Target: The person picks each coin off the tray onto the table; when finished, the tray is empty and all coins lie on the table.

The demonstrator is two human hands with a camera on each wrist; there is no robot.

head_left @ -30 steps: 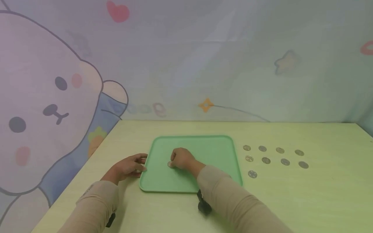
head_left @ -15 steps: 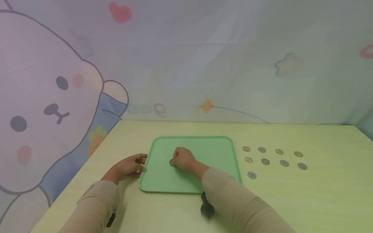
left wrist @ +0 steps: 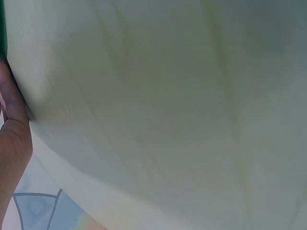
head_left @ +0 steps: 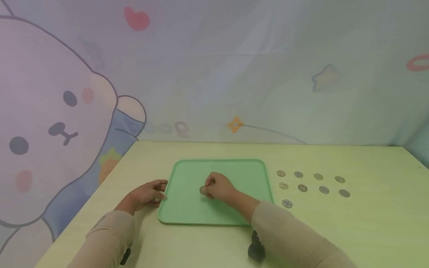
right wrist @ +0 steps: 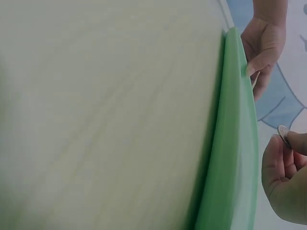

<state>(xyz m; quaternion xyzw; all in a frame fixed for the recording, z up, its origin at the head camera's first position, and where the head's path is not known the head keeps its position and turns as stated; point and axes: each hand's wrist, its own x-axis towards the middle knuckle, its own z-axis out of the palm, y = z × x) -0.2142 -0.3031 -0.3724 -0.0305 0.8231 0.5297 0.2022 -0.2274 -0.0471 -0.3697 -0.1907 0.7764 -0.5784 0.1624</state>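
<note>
Above the green tray (head_left: 187, 212), my right hand (head_left: 221, 189) pinches a coin (head_left: 203, 190) between thumb and fingertips. The right wrist view shows the same silvery coin (right wrist: 282, 132) tilted up on its edge. My left hand (head_left: 144, 194) rests against the tray's left rim, its thumb and fingers touching the edge. Only part of the left hand (left wrist: 13, 110) shows in the left wrist view. To the right of the tray, several coins (head_left: 302, 188) lie flat on the table in loose rows, a single coin (head_left: 287, 203) in the nearest row.
A pale wooden table (head_left: 368, 223) carries everything. Behind it hangs a printed cloth (head_left: 268, 74) with a cartoon bear (head_left: 60, 111) on the left. A dark wrist device (head_left: 256, 251) sits under the right forearm, low over the table near the tray's front edge.
My right hand has moved slightly to the right over the tray, with the coin pinched in it. The left hand stays at the tray's rim. The head view has shifted slightly.
</note>
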